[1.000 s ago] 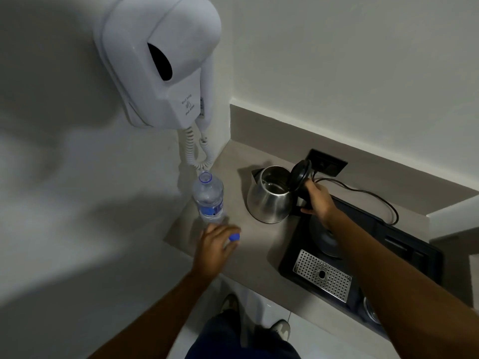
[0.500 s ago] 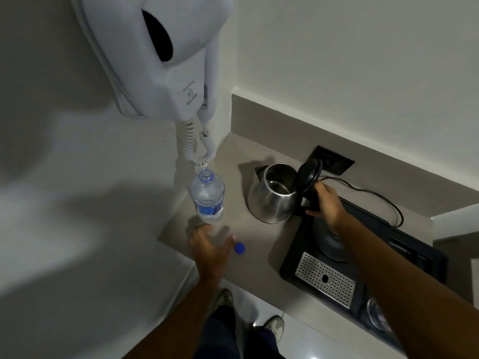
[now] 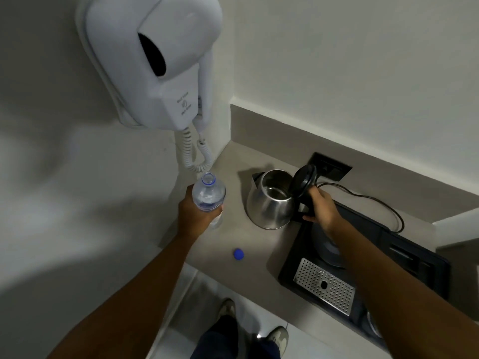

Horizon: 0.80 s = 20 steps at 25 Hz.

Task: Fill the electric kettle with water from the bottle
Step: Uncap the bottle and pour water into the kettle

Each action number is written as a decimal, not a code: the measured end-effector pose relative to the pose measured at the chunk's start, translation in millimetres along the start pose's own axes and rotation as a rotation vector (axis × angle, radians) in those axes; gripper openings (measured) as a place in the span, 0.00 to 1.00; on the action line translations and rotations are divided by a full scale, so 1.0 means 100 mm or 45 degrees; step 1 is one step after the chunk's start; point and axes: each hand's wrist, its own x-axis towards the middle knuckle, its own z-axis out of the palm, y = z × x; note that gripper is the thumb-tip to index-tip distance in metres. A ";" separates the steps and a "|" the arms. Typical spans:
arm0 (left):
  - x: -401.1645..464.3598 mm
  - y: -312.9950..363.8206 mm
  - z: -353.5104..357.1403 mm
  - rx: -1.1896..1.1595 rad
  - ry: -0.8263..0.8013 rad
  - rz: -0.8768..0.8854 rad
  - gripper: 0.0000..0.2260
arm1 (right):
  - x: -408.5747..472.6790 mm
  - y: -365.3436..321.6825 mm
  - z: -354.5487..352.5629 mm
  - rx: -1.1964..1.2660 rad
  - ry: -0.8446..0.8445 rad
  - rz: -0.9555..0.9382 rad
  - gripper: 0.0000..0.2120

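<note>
A steel electric kettle stands on the grey counter with its black lid flipped up. My right hand grips the kettle's black handle. Left of the kettle stands a clear plastic water bottle, uncapped and upright. My left hand is wrapped around the bottle's lower body. The bottle's blue cap lies loose on the counter near the front edge.
A white wall-mounted hair dryer with a coiled cord hangs just above the bottle. A black tray with the kettle's base and a perforated metal drip plate sits to the right; a black power cable runs behind it.
My left hand put the blue cap down on the counter, then moved up and closed around the bottle. My right hand stayed on the kettle handle.
</note>
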 end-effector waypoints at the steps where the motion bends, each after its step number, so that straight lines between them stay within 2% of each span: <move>1: 0.01 0.05 -0.03 0.015 -0.064 -0.039 0.23 | 0.00 -0.01 0.00 -0.001 -0.001 -0.001 0.31; 3: 0.02 0.14 -0.10 0.133 -0.174 -0.076 0.26 | -0.01 -0.02 0.03 -0.017 -0.009 0.005 0.31; 7: 0.04 0.47 -0.24 0.454 -0.404 0.064 0.28 | 0.00 -0.01 0.03 -0.033 -0.027 0.006 0.32; 11: 0.11 0.74 -0.20 0.722 -0.656 0.146 0.32 | -0.01 -0.02 0.02 -0.023 0.000 0.001 0.28; 16: 0.16 0.93 -0.08 0.871 -0.824 0.104 0.32 | -0.03 0.01 0.00 -0.025 -0.012 -0.006 0.21; 20: 0.19 1.07 -0.02 1.003 -0.922 0.163 0.31 | -0.05 -0.02 0.02 -0.015 0.012 0.000 0.17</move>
